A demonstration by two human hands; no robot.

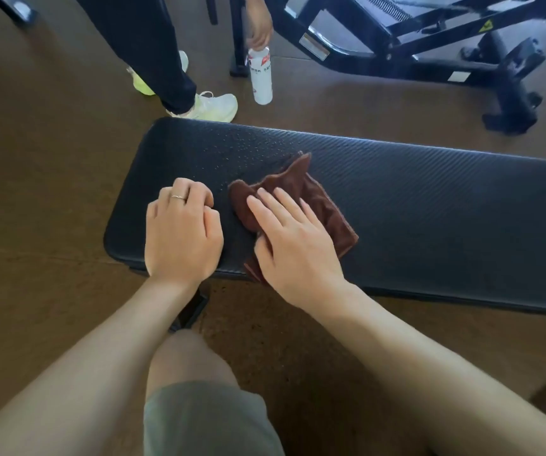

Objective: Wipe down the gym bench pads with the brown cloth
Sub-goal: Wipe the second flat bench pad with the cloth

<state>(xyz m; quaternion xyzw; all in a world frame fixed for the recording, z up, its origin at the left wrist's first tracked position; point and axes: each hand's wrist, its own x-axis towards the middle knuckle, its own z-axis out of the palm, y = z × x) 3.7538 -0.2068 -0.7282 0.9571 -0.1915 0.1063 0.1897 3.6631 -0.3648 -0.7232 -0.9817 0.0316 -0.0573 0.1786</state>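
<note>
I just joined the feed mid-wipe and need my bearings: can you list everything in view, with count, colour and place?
bench pad: one, black, across the middle, droplets on its left part
brown cloth: one, brown, crumpled on the pad near its left end
spray bottle: one, white with red label, held above the floor beyond the pad
other person: one, dark trousers, pale shoes, standing beyond the pad, a hand on the bottle top
second bench frame: one, black, top right on the floor
floor: brown, all around
left hand: fingers curled, resting on the pad left of the cloth, ring on one finger
right hand: fingers straight, pressing the cloth flat
</note>
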